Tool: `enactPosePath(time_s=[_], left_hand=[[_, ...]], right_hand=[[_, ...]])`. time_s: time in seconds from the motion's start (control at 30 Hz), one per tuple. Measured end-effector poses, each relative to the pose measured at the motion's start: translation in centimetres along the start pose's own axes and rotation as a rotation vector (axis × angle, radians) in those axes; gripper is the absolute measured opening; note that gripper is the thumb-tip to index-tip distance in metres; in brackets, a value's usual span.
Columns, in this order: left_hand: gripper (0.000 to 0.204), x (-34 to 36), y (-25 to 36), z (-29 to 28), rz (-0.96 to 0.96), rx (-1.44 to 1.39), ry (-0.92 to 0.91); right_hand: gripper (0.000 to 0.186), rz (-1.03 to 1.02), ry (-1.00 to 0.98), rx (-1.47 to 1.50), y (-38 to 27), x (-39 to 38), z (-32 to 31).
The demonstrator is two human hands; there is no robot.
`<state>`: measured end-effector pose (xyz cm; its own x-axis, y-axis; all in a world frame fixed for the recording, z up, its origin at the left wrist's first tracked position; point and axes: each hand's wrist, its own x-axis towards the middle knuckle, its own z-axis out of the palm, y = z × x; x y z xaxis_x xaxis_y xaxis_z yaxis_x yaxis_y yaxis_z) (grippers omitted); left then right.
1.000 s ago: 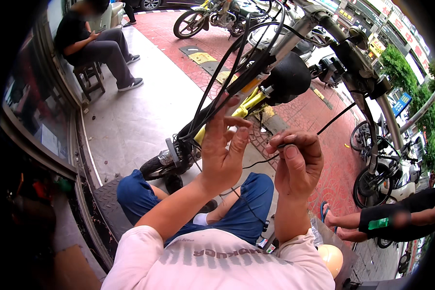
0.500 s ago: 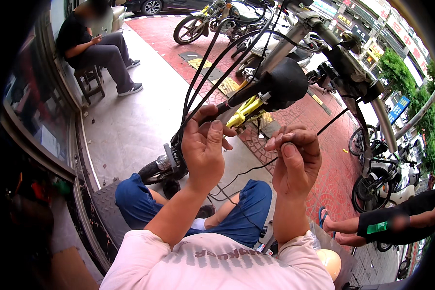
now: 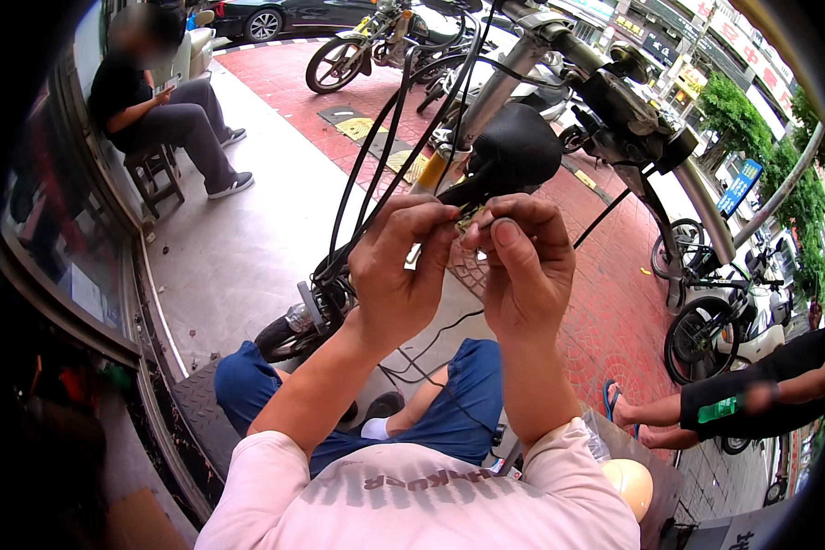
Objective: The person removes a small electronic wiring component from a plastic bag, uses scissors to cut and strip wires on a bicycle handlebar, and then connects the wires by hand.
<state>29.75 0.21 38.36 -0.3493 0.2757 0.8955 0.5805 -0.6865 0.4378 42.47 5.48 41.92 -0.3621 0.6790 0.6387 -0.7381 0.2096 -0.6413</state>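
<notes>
- While both hands meet just below the black saddle [image 3: 515, 147], the left hand [image 3: 396, 266] and right hand [image 3: 525, 266] each keep a narrow fingertip grip on a small connector [image 3: 468, 218].
- The connector looks light, stiff and fiddly; its thin cable [image 3: 431, 337], trailing below the grip, seems limp, so hold the connector body.

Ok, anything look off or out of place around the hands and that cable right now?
Nothing stands out. Both hands, left hand and right hand, pinch a thin black cable end in front of the bike's black saddle; nothing looks spilled or broken.
</notes>
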Motion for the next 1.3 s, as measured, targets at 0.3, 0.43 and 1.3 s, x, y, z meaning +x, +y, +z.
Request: enactPosePath(time_s=[0.3, 0.43, 1.3], left_hand=[[0.015, 0.7, 0.7, -0.7, 0.037, 0.022, -0.043], [0.015, 0.8, 0.9, -0.8, 0.065, 0.054, -0.036], [0.025, -0.5, -0.1, -1.1, -0.084, -0.106, -0.082]], right_hand=[[0.015, 0.027, 0.032, 0.038, 0.3, 0.8, -0.3], [0.015, 0.037, 0.031, 0.046, 0.3, 0.8, -0.1], [0.018, -0.138, -0.096, -0.588, 1.5, -0.5, -1.8]])
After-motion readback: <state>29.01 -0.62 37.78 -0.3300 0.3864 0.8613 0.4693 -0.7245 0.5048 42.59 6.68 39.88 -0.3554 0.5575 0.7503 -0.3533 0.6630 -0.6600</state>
